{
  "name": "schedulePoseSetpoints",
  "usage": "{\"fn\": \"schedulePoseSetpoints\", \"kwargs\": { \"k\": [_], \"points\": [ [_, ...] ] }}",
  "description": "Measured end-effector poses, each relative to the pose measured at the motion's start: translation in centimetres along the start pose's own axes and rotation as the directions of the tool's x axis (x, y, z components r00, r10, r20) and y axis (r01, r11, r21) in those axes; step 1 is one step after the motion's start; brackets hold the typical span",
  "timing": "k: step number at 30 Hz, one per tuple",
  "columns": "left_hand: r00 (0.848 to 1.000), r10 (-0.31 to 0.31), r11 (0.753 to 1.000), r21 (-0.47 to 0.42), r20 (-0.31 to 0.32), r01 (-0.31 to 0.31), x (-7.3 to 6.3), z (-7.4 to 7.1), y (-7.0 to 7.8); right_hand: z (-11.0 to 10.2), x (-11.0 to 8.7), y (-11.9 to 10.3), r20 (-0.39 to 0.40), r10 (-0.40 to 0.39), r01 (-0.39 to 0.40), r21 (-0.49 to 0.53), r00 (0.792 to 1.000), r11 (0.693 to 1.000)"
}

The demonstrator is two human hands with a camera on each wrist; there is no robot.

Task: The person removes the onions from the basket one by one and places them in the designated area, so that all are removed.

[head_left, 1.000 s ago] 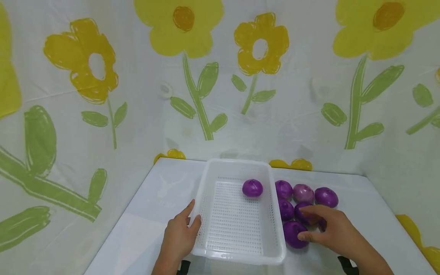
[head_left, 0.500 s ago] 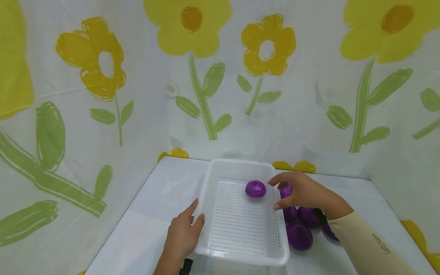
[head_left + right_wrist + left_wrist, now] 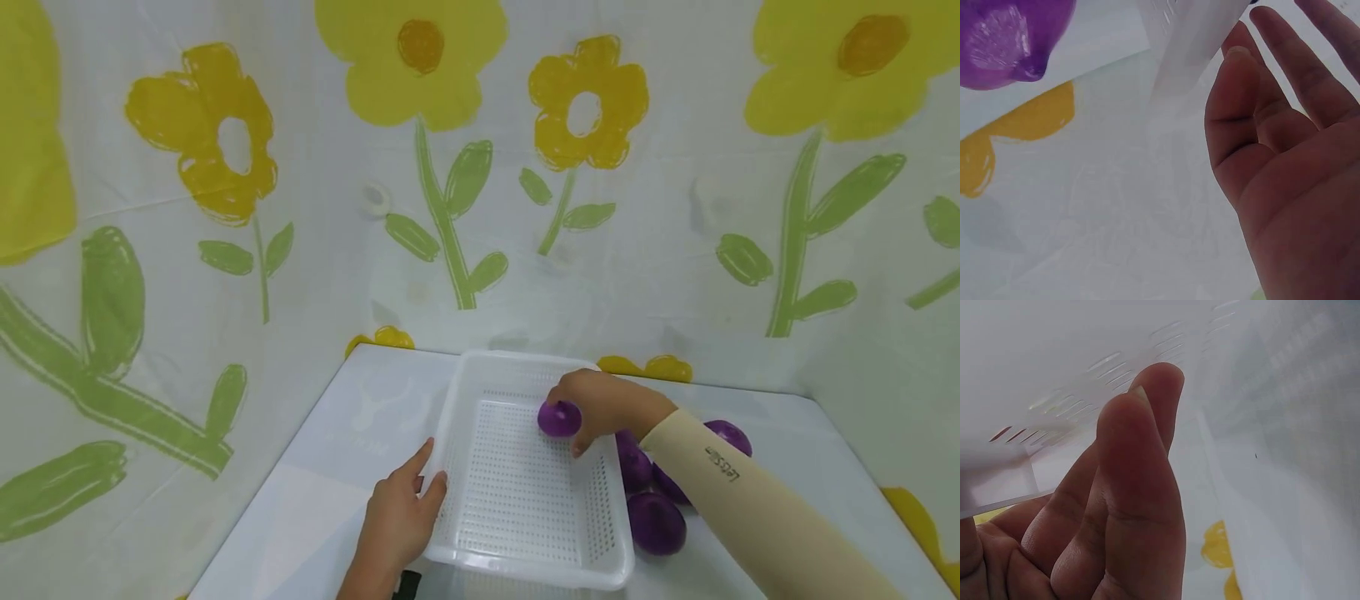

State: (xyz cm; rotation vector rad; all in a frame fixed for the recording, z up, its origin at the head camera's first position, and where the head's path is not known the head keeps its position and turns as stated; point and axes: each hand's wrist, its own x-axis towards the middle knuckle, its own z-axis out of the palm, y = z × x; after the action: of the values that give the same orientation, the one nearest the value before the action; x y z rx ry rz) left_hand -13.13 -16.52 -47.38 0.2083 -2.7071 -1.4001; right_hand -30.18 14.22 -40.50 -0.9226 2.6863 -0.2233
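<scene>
A white perforated plastic basket (image 3: 525, 575) stands on the table. My left hand (image 3: 393, 508) holds its left rim, thumb over the edge; in the left wrist view the fingers (image 3: 1141, 475) lie along the outside of the slotted wall. Inside the basket, toward the far right, sits a purple onion (image 3: 558, 419). My right hand (image 3: 600, 400) reaches over the right rim, fingertips at the onion's top and thumb just to its right. In the right wrist view this hand's palm (image 3: 1316, 200) is bare and its fingers are loosely bent.
Several more purple onions (image 3: 657, 523) lie on the white table (image 3: 352, 425) right of the basket, partly hidden under the right forearm. Beyond the table's back edge hangs a white cloth (image 3: 660, 275) printed with yellow flowers.
My right hand has moved from the onions on the table, leftward over the rim, to the onion in the basket. My left hand has stayed on the basket. The view has shifted slightly.
</scene>
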Motion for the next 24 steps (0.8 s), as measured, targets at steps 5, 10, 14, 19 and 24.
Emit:
{"fn": "schedulePoseSetpoints", "kwargs": {
  "k": [5, 10, 14, 19, 24],
  "points": [
    [1.000, 0.000, 1.000, 0.007, -0.004, 0.000, 0.0, 0.0, -0.1, -0.2, 1.6, -0.7, 0.040, -0.051, 0.056, -0.133, 0.998, 0.990],
    [1.000, 0.021, 1.000, 0.016, -0.006, -0.021, -0.1, 0.1, -0.1, -0.6, 2.4, -1.1, 0.083, -0.053, 0.067, -0.179, 0.995, 0.982],
    [0.999, 0.039, 0.999, 0.012, -0.007, -0.039, -0.2, 0.1, 0.0, -0.6, 2.7, -1.1, 0.105, -0.041, 0.057, -0.151, 0.994, 0.987],
    [0.999, 0.048, 0.999, 0.022, -0.020, -0.048, -0.1, 0.0, -0.1, -0.4, 3.1, -1.0, 0.094, -0.020, 0.033, -0.137, 0.995, 0.990],
    [0.998, 0.056, 0.998, 0.028, -0.023, -0.056, 0.0, -0.2, -0.2, -0.2, 4.0, -0.7, 0.093, 0.025, -0.013, -0.128, 0.995, 0.992]
  ]
}}
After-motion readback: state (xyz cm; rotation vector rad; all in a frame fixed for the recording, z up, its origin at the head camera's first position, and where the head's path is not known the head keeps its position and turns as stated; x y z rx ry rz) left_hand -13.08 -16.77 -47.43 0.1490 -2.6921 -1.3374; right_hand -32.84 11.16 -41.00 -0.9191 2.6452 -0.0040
